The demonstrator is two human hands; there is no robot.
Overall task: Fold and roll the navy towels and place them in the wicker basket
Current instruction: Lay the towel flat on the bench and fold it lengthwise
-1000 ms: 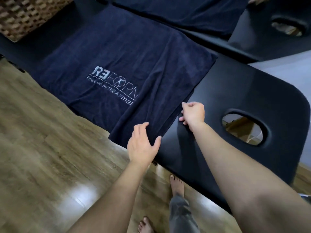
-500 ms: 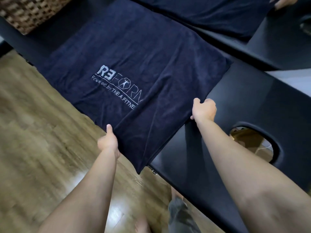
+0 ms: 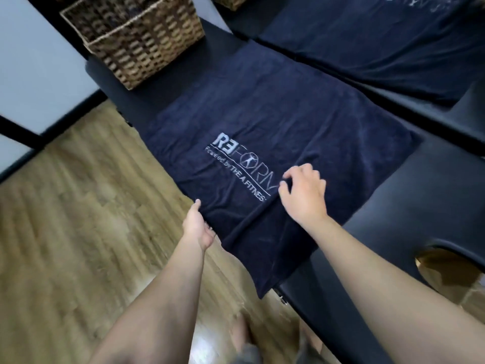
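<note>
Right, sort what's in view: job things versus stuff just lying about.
Job: navy towel, wicker basket, second navy towel, left hand, right hand.
Lying about: black padded table, its face hole, wooden floor.

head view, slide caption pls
Both hands, left hand and right hand, work a logo-printed navy towel near a wicker basket.

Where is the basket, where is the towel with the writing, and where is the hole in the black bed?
wicker basket point(image 3: 147, 52), head view, front woven wall.
navy towel point(image 3: 275, 122), head view, plain cloth above the lettering.
face hole point(image 3: 451, 269), head view, opening in the black table.
</note>
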